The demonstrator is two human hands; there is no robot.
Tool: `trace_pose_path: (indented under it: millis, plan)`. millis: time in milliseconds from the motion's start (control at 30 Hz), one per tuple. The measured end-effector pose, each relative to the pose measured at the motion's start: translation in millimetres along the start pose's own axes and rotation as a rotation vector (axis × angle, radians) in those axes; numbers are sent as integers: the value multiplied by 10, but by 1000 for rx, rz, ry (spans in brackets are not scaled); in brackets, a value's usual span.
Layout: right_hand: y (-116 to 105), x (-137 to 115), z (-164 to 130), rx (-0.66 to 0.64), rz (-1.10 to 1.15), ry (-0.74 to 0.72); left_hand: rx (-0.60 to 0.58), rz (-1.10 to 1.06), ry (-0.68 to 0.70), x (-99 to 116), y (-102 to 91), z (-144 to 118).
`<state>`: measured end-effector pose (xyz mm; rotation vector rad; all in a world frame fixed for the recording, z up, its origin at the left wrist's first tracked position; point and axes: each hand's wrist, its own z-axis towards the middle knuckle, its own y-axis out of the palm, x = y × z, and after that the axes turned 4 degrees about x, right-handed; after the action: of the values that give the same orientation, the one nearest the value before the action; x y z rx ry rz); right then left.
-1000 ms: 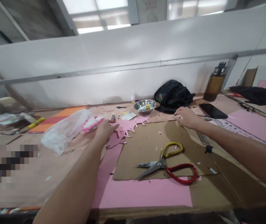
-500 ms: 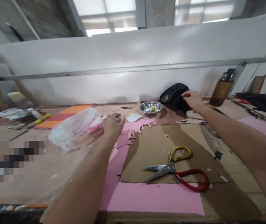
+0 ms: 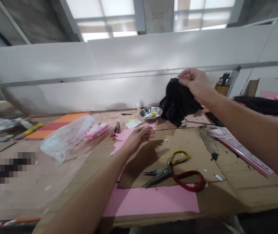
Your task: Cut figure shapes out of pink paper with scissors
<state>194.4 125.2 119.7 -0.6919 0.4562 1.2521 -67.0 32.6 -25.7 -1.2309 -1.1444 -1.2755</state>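
Note:
My right hand (image 3: 195, 83) grips the top of a black bag (image 3: 178, 100) and holds it lifted off the back of the table, its lower end hanging near the cardboard. My left hand (image 3: 137, 138) hovers over pink paper cut-outs (image 3: 121, 136), fingers curled at their edge; whether it holds one I cannot tell. Scissors (image 3: 175, 170) with one red and one yellow loop lie open on a brown cardboard sheet (image 3: 153, 156) in front of me. A small steel bowl (image 3: 151, 113) with a yellow bit inside sits just left of the bag.
A clear plastic bag (image 3: 65, 138) with pink pieces lies at left. A pink paper sheet (image 3: 151, 203) sticks out under the cardboard. A ruler (image 3: 241, 151), a phone (image 3: 212, 117) and a brown bottle (image 3: 223, 85) are at right. A white partition wall closes the back.
My right hand has taken hold of the black bag and raised it off the table. My left hand has left the plastic bag and moved right over the pink cut-outs.

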Motion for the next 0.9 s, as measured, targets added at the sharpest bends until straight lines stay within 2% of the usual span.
trace_pose_path:
  millis: [33, 100, 167, 200, 233, 300, 400, 500, 600, 667, 733, 800, 900]
  plan:
    - [82, -80, -105, -37, 24, 48, -74, -107, -17, 9, 92, -20]
    - [246, -237, -315, -236, 66, 116, -153, -238, 11, 41, 232, -46]
    - [371, -357, -485, -541, 149, 177, -156, -296, 58, 65, 297, -53]
    - [406, -390, -545, -653, 200, 209, -155, -312, 66, 64, 301, -52]
    - [418, -397, -587, -703, 242, 228, -138, -324, 67, 52, 289, -50]
    - [379, -322, -634, -645, 257, 232, -72, -336, 46, -6, 236, -46]
    - [202, -22, -713, -499, 116, 191, 60, -290, 17, -122, 159, -38]
    - [9, 342, -934, -623, -118, 119, 150, -105, 108, -191, 147, -14]
    - [-63, 585, -1253, -773, -387, -129, 230, 116, 212, -191, 175, 20]
    - [-23, 649, -1418, -799, -526, -230, 286, 189, 229, -161, 182, 38]
    - [59, 652, -1477, -730, -633, -224, 346, 249, 250, -110, 164, 46]
    - [139, 617, -1406, -634, -697, -178, 418, 327, 300, -43, 117, 41]
    - [203, 516, -1092, -511, -721, -128, 489, 516, 395, 62, 26, 16]
